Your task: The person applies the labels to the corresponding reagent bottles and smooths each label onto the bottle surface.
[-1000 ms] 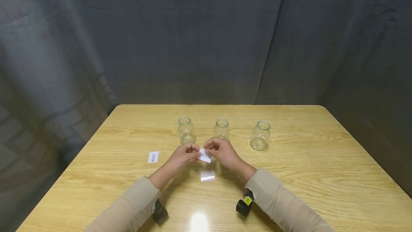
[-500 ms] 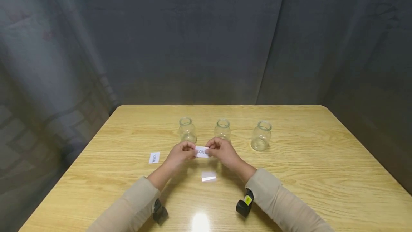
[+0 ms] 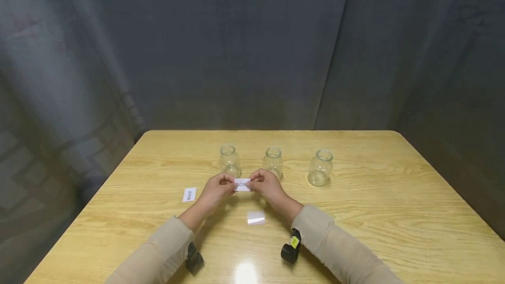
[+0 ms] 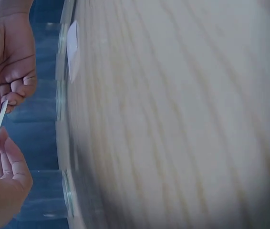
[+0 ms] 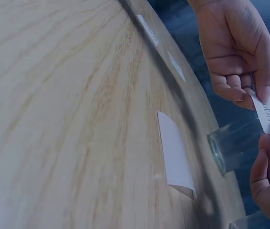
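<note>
A small white label (image 3: 242, 184) with printed dark characters is held level above the table, in front of the jars. My left hand (image 3: 215, 192) pinches its left end between thumb and forefinger. At the other end my right hand (image 3: 270, 188) pinches it the same way, thumb covering part of the print. Below the hands lies a glossy pale slip (image 3: 256, 218), its edge curled up in the right wrist view. Close behind the hands stand the left glass jar (image 3: 230, 163) and the middle glass jar (image 3: 273, 159), both lidless.
A third glass jar (image 3: 320, 170) stands to the right. Another printed label (image 3: 189, 194) lies left of my left forearm. The right wrist view shows a further white label (image 5: 176, 67) on the table. Dark curtains (image 3: 244, 47) hang behind the wooden table (image 3: 394, 231).
The label has turned from tilted to level and shifted slightly left and up. Both hands have moved a little left with it; the jars and slip stay put.
</note>
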Demonstrator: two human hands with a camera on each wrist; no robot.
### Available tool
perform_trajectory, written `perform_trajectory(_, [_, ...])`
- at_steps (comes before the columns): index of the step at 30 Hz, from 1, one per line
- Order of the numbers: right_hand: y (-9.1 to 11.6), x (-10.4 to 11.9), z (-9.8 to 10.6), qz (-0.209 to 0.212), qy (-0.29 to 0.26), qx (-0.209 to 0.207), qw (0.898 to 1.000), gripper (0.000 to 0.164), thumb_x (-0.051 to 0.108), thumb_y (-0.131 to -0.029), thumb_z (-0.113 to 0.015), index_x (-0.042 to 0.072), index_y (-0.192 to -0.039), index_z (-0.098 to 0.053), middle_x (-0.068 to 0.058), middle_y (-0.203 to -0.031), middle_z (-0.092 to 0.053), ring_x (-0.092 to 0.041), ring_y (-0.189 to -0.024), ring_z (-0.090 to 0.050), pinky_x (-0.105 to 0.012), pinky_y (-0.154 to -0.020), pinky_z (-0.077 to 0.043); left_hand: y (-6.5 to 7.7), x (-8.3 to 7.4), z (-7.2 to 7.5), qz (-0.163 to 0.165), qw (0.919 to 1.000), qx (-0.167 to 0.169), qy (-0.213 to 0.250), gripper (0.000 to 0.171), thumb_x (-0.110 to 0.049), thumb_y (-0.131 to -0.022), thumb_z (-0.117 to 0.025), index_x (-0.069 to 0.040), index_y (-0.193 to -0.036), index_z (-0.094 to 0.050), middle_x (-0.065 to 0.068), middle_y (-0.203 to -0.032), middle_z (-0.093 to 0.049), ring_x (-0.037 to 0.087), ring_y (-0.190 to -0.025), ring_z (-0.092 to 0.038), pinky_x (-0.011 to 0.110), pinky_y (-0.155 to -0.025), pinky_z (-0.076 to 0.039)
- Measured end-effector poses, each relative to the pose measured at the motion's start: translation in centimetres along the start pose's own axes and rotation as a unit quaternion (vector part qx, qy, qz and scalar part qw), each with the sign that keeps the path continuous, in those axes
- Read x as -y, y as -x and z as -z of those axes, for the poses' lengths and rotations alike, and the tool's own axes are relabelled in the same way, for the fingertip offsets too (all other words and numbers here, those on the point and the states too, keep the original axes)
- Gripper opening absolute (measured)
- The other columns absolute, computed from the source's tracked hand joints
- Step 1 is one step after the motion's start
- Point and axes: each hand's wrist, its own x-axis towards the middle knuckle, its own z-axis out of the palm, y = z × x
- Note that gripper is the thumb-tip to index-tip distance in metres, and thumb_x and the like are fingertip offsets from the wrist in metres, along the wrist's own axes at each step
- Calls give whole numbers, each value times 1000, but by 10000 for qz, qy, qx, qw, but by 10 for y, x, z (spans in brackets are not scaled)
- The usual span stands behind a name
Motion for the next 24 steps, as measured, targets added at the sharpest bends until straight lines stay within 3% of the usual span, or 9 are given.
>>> perform_trajectory(4, [-3, -2, -4, 62, 58, -14, 10000, 13, -6, -73, -61, -10, -82, -52, -2, -63, -52, -10, -57, -49, -40, -62, -48, -3, 4, 4, 70, 9997, -104, -203, 10, 5, -77, -55, 9, -86, -52, 10, -76, -55, 15, -68, -55, 33, -71, -48])
perform_trajectory(11, [-13, -3, -10, 116, 368, -143, 9992, 10, -3, -75, -61, -6, -80, -53, -3, -64, -50, -10, -58, -47, -22, -52, -41, -11, 3, 10, 199, 9984, -273, -445, 10, 2, -79, -55, 8, -87, -55, 11, -79, -58, 21, -72, -57, 34, -72, -48])
perform_trajectory(17, [-24, -1, -16, 216, 577, -266, 9977, 9, -3, -76, -59, -8, -81, -55, -4, -65, -50, -10, -59, -46, -20, -52, -40, -17, 1, 15, 239, 9975, -419, -512, 12, -1, -79, -56, 7, -89, -55, 11, -80, -58, 25, -77, -57, 35, -76, -47])
perform_trajectory(24, [-33, -1, -24, 148, 816, -361, 9959, 4, -4, -76, -60, -3, -76, -56, -4, -64, -51, -9, -58, -47, -18, -51, -40, -20, 1, 19, 244, 9952, -643, -703, 9, 0, -80, -54, 6, -87, -55, 11, -81, -55, 21, -76, -54, 33, -76, -46])
